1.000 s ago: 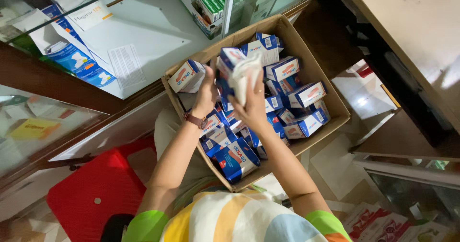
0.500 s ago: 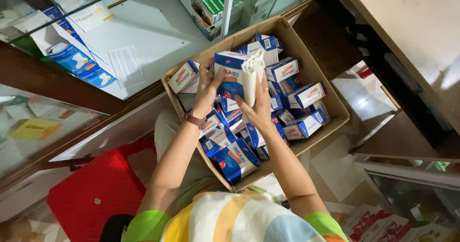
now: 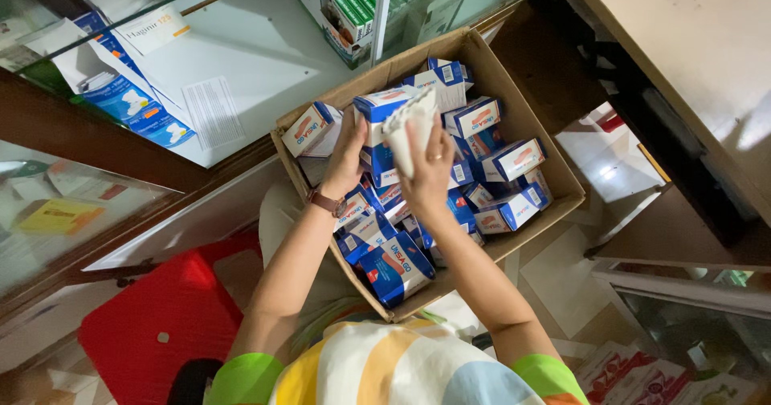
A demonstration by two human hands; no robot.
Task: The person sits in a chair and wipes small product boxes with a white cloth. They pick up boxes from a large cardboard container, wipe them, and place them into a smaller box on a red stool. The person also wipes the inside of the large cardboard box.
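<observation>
I see my left hand (image 3: pixel 347 158) raised over the carton (image 3: pixel 554 160), its grip wrapped round the side of a blue-and-white box (image 3: pixel 377 124) held upright above the heap. My right hand (image 3: pixel 430 172) sits just beside it, the grip pinching a white cloth (image 3: pixel 409 128) pressed against the box's right face; a ring shows on one finger. A watch (image 3: pixel 328 203) is on my left wrist. The box is in the air between both hands, above the middle of the carton, clear of the loose boxes (image 3: pixel 502 160) that fill it, all blue and white with a red mark. The carton rests tilted against a glass cabinet (image 3: pixel 241 68). A red stool (image 3: pixel 161 317) stands on the floor to the lower left, and a counter (image 3: pixel 707 44) runs along the right.
</observation>
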